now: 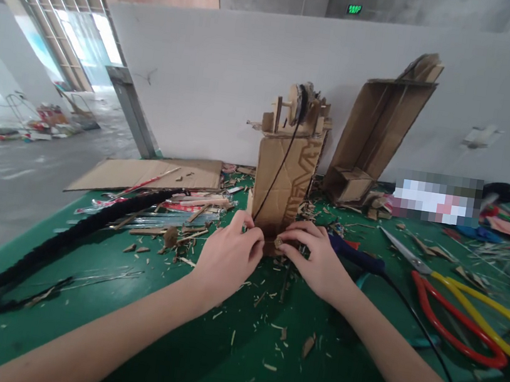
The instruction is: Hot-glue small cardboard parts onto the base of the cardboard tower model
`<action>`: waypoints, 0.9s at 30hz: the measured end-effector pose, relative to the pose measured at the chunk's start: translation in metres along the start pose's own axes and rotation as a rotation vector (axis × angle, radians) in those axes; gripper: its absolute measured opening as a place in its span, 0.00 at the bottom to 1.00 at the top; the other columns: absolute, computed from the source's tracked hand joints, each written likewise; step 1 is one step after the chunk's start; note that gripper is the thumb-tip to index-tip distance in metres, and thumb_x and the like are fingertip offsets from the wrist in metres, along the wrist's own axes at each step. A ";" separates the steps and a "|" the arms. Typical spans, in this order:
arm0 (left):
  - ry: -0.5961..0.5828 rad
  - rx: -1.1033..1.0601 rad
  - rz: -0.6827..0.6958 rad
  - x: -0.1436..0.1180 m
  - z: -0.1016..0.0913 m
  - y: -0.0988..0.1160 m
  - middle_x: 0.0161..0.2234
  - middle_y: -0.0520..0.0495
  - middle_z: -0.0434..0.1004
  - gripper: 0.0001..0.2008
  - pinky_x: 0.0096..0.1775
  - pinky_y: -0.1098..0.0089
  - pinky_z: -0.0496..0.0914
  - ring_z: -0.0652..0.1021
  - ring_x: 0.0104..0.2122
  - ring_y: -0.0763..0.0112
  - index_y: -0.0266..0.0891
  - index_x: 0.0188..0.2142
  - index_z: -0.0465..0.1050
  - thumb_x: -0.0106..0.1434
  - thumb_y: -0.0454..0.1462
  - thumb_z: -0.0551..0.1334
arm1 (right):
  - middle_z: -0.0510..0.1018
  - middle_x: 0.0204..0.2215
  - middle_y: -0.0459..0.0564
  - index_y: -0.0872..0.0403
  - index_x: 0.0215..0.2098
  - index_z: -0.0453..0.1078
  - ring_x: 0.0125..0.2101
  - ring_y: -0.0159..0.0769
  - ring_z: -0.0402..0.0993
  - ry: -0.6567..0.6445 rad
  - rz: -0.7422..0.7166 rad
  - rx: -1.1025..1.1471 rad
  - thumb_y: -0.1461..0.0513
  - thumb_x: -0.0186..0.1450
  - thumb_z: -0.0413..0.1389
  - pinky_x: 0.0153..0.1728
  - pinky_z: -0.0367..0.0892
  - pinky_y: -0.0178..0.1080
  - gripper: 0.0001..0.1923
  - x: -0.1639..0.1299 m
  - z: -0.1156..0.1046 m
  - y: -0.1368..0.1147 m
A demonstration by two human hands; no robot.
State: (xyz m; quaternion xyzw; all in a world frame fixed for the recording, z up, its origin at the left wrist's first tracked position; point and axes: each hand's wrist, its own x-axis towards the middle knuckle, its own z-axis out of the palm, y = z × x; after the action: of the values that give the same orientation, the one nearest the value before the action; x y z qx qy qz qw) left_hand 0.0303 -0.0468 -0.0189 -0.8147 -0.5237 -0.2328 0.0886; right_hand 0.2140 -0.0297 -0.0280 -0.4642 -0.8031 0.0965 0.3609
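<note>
An upright cardboard stand (279, 182) faces me, with a wheel (294, 103) and small wooden parts mounted on its top. From the wheel a thin black cord (282, 166) runs down the front to the fingertips of my left hand (231, 254), which is closed and pinches the cord's lower end. My right hand (318, 260) is closed too, holding a small brown cardboard piece (278, 243) between thumb and fingers at the foot of the stand. The two hands are close together but apart.
Big scissors (456, 314) with red and yellow handles lie at right, near a dark-blue corded tool (357, 255). An open cardboard box (372, 131) leans against the white wall. Left are a black fuzzy strip (63, 240), sticks and flat cardboard (153, 173). Scraps litter the green tabletop (193, 359).
</note>
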 end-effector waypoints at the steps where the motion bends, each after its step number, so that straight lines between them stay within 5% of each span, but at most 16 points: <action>1: -0.012 0.003 0.003 0.000 -0.001 0.000 0.40 0.47 0.60 0.08 0.27 0.71 0.66 0.67 0.23 0.77 0.40 0.31 0.68 0.63 0.36 0.51 | 0.73 0.40 0.49 0.50 0.34 0.73 0.42 0.41 0.66 -0.014 0.008 0.007 0.60 0.61 0.53 0.45 0.57 0.47 0.06 0.000 -0.001 0.000; 27: -0.051 -0.033 -0.001 -0.004 -0.004 0.003 0.40 0.46 0.59 0.09 0.24 0.71 0.65 0.67 0.23 0.77 0.39 0.30 0.67 0.63 0.35 0.51 | 0.72 0.38 0.50 0.51 0.33 0.73 0.42 0.41 0.67 -0.049 0.049 0.095 0.61 0.60 0.54 0.45 0.60 0.48 0.07 0.000 0.001 -0.003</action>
State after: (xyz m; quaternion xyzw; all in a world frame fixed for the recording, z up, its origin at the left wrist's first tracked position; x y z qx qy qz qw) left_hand 0.0303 -0.0525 -0.0166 -0.8215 -0.5224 -0.2204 0.0616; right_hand 0.2111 -0.0312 -0.0271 -0.4636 -0.7946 0.1548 0.3602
